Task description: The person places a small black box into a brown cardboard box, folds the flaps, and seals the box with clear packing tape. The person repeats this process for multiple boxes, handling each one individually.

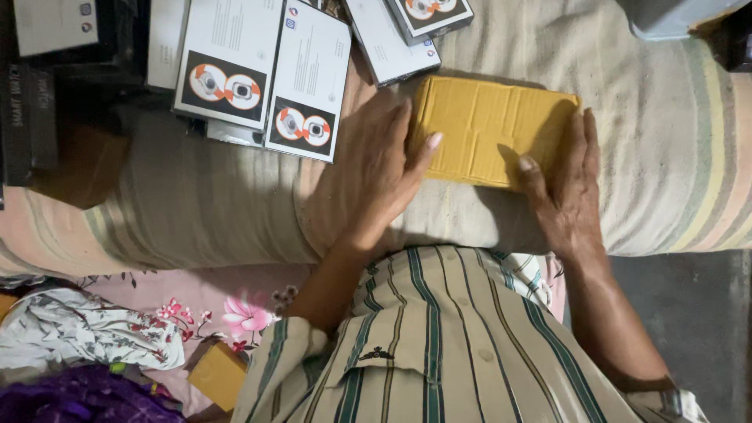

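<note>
Striped shirt [439, 345] closest in, then both hands flat and open on the cardboard box [489, 129]: left hand [368, 176] pressing its near-left end, right hand [568, 184] cupping its right end. Box's length runs hand to hand; white cartons [262, 74] beyond its left.

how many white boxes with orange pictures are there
3 clearly: two side by side left of the cardboard box, white box and; one at the top edge. Others may be hidden.

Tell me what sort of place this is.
Probably a home used for packing goods, not a workshop. The hands press a flat cardboard piece on a striped cushion, printed product boxes lie beside it, and floral cloth lies nearby.
</note>
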### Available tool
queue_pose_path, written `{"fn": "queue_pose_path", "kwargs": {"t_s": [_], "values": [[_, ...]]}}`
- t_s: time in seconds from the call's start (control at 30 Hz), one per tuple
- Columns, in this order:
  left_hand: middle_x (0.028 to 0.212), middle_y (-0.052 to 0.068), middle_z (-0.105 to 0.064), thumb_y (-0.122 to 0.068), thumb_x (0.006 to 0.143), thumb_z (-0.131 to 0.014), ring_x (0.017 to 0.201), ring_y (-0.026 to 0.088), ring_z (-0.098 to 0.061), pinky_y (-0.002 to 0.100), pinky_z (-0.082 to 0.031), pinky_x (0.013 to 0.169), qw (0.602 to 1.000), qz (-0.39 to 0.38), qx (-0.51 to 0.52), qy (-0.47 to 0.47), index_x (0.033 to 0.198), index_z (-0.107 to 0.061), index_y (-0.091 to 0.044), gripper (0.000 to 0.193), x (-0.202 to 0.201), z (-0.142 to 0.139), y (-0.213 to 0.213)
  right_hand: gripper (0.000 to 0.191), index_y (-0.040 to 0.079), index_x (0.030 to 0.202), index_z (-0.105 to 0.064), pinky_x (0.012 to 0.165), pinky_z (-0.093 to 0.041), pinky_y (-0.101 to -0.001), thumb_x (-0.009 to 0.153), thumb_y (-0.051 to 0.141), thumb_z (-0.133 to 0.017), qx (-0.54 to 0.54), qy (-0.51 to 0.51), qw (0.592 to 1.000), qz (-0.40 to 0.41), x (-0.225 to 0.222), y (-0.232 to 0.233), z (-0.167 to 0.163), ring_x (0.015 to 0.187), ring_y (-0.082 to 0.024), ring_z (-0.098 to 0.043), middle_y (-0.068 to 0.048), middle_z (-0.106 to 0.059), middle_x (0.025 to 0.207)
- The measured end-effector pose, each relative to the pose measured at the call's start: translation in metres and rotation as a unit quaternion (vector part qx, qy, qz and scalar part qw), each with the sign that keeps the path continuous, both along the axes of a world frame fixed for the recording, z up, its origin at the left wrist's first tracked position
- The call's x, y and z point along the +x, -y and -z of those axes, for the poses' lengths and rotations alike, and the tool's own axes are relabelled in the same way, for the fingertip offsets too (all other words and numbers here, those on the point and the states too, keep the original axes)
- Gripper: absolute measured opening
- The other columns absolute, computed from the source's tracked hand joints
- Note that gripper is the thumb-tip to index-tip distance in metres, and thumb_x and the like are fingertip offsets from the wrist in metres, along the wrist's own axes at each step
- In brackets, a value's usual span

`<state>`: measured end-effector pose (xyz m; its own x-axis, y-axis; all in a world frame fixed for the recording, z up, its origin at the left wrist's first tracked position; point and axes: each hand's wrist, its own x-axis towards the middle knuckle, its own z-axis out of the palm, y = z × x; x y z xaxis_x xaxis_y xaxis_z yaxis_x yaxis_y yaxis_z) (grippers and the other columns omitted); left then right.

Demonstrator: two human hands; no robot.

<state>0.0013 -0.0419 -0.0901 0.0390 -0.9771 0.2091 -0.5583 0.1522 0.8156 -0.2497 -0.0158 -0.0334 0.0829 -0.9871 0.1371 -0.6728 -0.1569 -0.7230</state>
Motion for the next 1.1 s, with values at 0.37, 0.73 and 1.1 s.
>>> {"fn": "queue_pose_path", "kwargs": {"t_s": [0.37, 0.73, 1.1], "values": [[0.116, 0.014, -0.067, -0.042, 0.077, -0.088, 0.106, 0.02, -0.069, 0.034, -0.061, 0.09, 0.947, 0.083, 0.02, -0.31, 0.128, -0.056, -0.006, 0.069, -0.006, -0.041, 0.027, 0.048, -0.002, 0.142, -0.058, 0.101, -0.055, -0.0298, 0.107, 0.028, -0.073, -0.111, 0.33, 0.936, -0.041, -0.01, 0.025, -0.009, 0.106, -0.018, -0.062, -0.014, -0.063, 0.119], [0.162, 0.018, -0.047, -0.056, 0.107, -0.052, 0.156, 0.036, -0.033, 0.049, -0.024, 0.132, 0.962, 0.2, -0.16, -0.092, 0.13, -0.066, -0.015, 0.049, 0.019, -0.036, -0.012, 0.077, -0.009, 0.154, -0.042, 0.123, -0.025, -0.059, 0.106, 0.051, -0.042, -0.076, -0.25, 0.952, -0.16, -0.009, 0.02, -0.033, 0.154, -0.047, -0.029, -0.033, -0.038, 0.162], [0.169, 0.023, -0.03, -0.058, 0.113, -0.039, 0.159, 0.037, -0.025, 0.046, -0.021, 0.135, 0.967, 0.064, -0.15, -0.193, 0.165, -0.028, -0.002, 0.077, 0.001, -0.015, -0.024, 0.076, -0.007, 0.16, -0.025, 0.128, 0.002, -0.0527, 0.107, 0.046, -0.041, -0.169, -0.466, 0.84, -0.223, 0.123, 0.037, 0.013, 0.158, -0.043, -0.008, -0.029, -0.018, 0.17]]}}
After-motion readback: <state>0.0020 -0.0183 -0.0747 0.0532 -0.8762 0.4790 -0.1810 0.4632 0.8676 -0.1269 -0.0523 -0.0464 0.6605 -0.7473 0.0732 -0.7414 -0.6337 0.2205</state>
